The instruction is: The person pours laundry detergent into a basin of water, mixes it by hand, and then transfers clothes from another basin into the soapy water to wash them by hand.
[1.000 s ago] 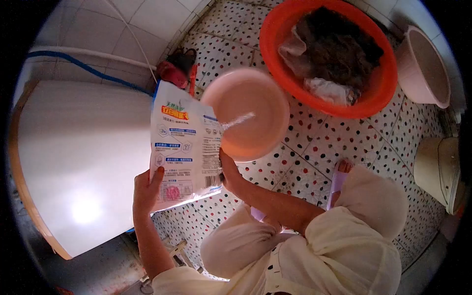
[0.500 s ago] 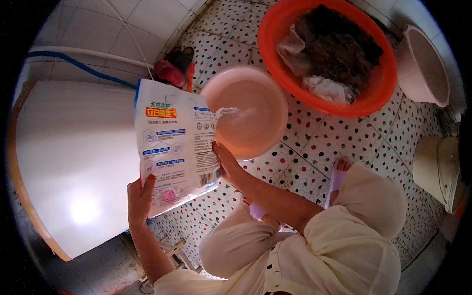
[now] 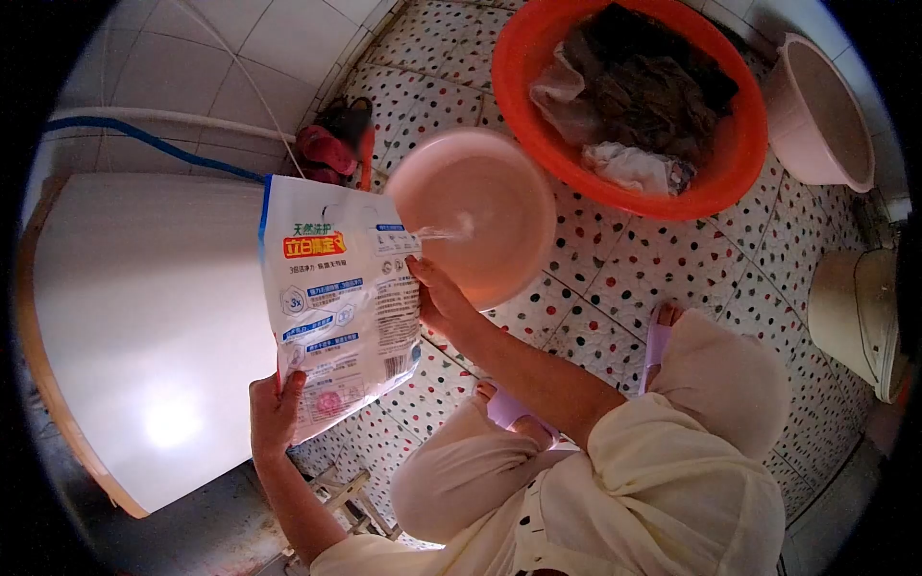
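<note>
Both my hands hold a white bag of laundry detergent [image 3: 336, 278] with blue, red and green print. At its lower left edge is my left hand [image 3: 276, 408], thumb on the front and the other fingers hidden behind. My right hand [image 3: 439, 296] grips the right edge. From the bag's upper right side a thin pale stream [image 3: 440, 233] falls into a pink basin [image 3: 530, 245] of water on the floor. The bag's opening is turned away from view.
A red-orange tub [image 3: 509, 91] of wet dark and white clothes stands beyond the basin. Farther right are a pale pink bucket [image 3: 821, 115] and a cream bucket [image 3: 850, 317]. A white-topped surface [image 3: 144, 307] lies left, with a blue hose [image 3: 158, 139] and shoes [image 3: 331, 144] behind.
The bag and both hands sit slightly differently, the bag's top a little lower in view. The stream into the basin now reaches farther right. Both hands keep their hold.
</note>
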{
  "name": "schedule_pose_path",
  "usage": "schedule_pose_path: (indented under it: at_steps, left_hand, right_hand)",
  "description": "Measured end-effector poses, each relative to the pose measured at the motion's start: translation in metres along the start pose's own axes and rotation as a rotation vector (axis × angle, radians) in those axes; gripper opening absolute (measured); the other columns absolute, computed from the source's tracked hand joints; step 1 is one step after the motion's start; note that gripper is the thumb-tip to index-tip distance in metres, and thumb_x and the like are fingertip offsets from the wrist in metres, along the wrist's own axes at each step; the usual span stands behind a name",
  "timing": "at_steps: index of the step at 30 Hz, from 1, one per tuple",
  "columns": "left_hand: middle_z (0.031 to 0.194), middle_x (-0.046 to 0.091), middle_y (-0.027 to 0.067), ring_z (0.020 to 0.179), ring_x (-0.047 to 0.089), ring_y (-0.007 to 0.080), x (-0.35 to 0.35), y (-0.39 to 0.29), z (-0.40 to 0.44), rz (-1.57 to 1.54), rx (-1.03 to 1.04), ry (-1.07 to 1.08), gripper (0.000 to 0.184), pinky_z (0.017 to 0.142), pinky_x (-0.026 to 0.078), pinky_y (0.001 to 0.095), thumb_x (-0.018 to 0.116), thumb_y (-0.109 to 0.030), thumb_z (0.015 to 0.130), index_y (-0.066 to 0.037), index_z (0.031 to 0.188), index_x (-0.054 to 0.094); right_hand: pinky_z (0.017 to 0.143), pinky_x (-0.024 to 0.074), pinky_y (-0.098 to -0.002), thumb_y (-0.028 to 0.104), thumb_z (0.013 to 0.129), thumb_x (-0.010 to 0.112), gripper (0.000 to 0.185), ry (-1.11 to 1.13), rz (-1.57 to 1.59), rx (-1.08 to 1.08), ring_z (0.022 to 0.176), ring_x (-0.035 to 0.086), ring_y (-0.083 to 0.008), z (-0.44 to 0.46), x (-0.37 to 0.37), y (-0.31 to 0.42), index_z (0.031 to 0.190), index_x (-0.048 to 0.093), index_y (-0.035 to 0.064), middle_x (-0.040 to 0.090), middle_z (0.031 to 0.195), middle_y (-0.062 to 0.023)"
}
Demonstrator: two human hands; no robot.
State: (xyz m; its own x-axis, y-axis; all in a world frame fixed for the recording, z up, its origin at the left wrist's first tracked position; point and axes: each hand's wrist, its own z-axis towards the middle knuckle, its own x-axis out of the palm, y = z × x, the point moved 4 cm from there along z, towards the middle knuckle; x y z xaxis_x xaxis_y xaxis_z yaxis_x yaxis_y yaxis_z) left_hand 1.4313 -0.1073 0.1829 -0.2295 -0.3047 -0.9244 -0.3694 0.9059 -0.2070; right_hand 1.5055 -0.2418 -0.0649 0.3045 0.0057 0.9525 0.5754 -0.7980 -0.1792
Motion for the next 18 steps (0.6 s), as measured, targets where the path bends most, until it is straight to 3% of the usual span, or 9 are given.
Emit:
schedule_pose_path:
  at_steps: [3,5,18]
  left_hand:
    - [0.059,0.061,0.0124,0.054,0.052,0.0109,0.002,0.0,0.0,-0.08,0.037,-0.033,0.042,0.051,0.043,0.0326,0.059,-0.031,0.089,0.01,0.079,0.061]
    - [0.058,0.06,0.012,0.053,0.051,0.011,0.003,0.003,0.001,-0.081,0.058,-0.034,0.042,0.051,0.042,0.0326,0.059,-0.031,0.089,0.01,0.079,0.061]
    - [0.051,0.052,0.0095,0.05,0.043,0.0122,-0.003,0.011,0.006,-0.012,0.084,-0.065,0.048,0.049,0.039,0.0348,0.058,-0.036,0.088,0.009,0.074,0.058]
  right_hand:
    - [0.079,0.0506,-0.0343,0.029,0.086,0.062,0.031,-0.032,-0.095,-0.118,0.089,0.061,-0.0184,0.002,0.001,0.004,0.108,0.056,0.0074,0.063,0.099,-0.005]
    - [0.08,0.051,-0.0344,0.024,0.09,0.057,0.024,-0.033,-0.058,-0.146,0.089,0.061,-0.0183,0.003,0.002,0.004,0.107,0.055,0.0068,0.063,0.101,-0.0052]
    - [0.091,0.0467,-0.0391,0.026,0.087,0.061,0.032,-0.095,0.089,-0.085,0.1,0.058,-0.0226,0.007,-0.003,0.004,0.112,0.054,0.0082,0.06,0.109,-0.0065]
